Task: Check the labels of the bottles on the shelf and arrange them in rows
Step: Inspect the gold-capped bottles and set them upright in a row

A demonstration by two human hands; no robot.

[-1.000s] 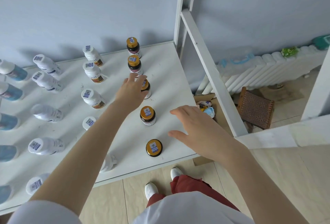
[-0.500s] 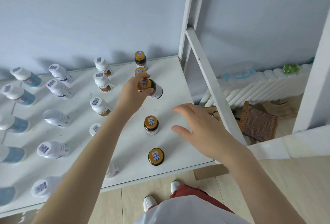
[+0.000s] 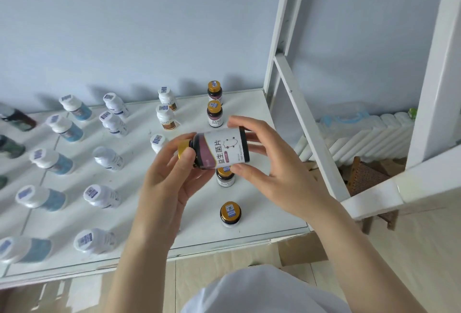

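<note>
Fingertips [image 3: 186, 137] and thumb of the left hand [image 3: 169, 183] pinch the gold-capped neck of a dark brown bottle with a white-and-mauve label [image 3: 220, 149]. The right hand [image 3: 272, 175] cups the base end, its thumb under the body and its fingers curled over the top. Between them the bottle lies on its side, lifted clear above the flat white shelf board [image 3: 204, 228], with the printed face turned up towards the camera. I take that as the reason for the two-handed hold: one hand steadies each end so the label can be rolled round and read.

Below it, four matching gold-capped brown bottles [image 3: 230, 213] stand upright in a line along the right side of the shelf. One sits almost directly under the held bottle, partly hidden by it. I judge the open spot in that line, behind the hidden one, to be where this bottle belongs. Just left runs a row of white-capped bottles with brown labels [image 3: 164, 115], and further left stand white-capped ones with blue labels [image 3: 66, 128], all spaced apart in lines. The sorting looks well along to me, with this label check in hand.
</note>
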